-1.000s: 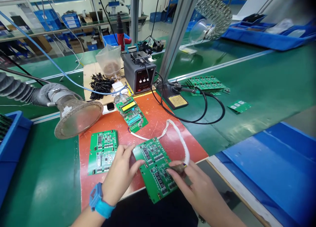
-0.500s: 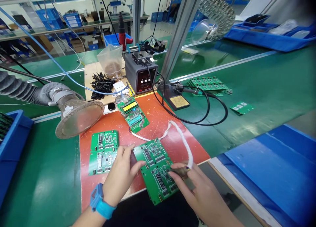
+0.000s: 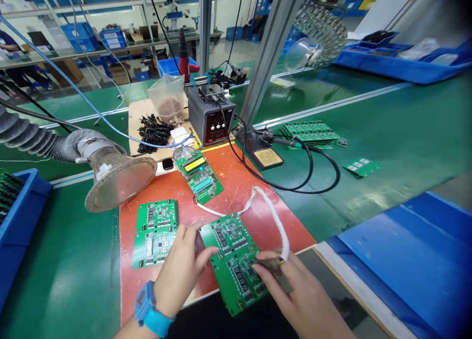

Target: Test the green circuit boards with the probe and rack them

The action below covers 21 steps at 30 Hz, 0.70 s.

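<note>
My left hand (image 3: 184, 267), with a blue watch (image 3: 149, 307) on its wrist, grips the left edge of a green circuit board (image 3: 224, 275) that has two black digit displays. Its thumb lies on the board's top face. In my right hand (image 3: 295, 290) is a dark, brownish probe (image 3: 272, 264) on the end of a white-sleeved cable (image 3: 278, 216). The probe's tip is at the right part of the board; my fingers hide whether it touches. The cable runs to a green tester board (image 3: 210, 186) with a lit yellow screen. Beside my left hand lie more circuit boards (image 3: 157, 218).
A fume hood (image 3: 121, 179) hangs at the left, near a blue bin (image 3: 22, 231). Behind the orange mat (image 3: 236, 171) stand a soldering station (image 3: 212, 115) and an iron stand (image 3: 263, 157). Stacked boards (image 3: 309, 132) lie at the right, above a blue tray (image 3: 413, 250).
The camera has tilted slightly, so the scene sits a little lower in the picture. Both hands keep their holds on the board and the probe.
</note>
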Tool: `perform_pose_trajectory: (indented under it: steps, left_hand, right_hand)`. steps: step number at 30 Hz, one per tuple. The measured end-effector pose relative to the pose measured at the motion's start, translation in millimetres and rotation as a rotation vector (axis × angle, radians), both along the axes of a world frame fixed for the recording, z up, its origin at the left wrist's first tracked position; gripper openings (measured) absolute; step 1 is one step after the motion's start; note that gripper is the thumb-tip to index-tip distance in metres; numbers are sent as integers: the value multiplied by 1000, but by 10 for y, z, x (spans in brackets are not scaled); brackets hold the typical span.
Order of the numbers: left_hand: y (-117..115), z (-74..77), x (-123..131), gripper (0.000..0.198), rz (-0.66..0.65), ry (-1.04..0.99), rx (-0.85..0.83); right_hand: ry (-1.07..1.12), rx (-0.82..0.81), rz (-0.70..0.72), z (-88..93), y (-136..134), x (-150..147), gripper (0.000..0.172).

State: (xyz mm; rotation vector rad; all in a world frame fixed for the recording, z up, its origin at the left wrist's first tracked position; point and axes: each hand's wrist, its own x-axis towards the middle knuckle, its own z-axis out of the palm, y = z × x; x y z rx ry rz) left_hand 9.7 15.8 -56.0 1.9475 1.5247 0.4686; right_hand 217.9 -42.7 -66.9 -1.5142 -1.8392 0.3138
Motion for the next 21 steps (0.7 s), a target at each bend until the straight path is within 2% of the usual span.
perform_pose_trajectory:
  steps: [6, 16, 21]
  left_hand:
    - [1, 13, -4, 38, -5, -6, -49]
    - [10, -15, 7, 37, -9, 1, 5]
    - [-3, -16, 7, 43, 14, -5, 20]
  right_hand:
    - [-3, 2, 5, 1, 22, -4, 11]
    - [0, 17, 4, -19, 6, -4, 11]
    - [-15, 16, 13, -22, 32, -11, 10]
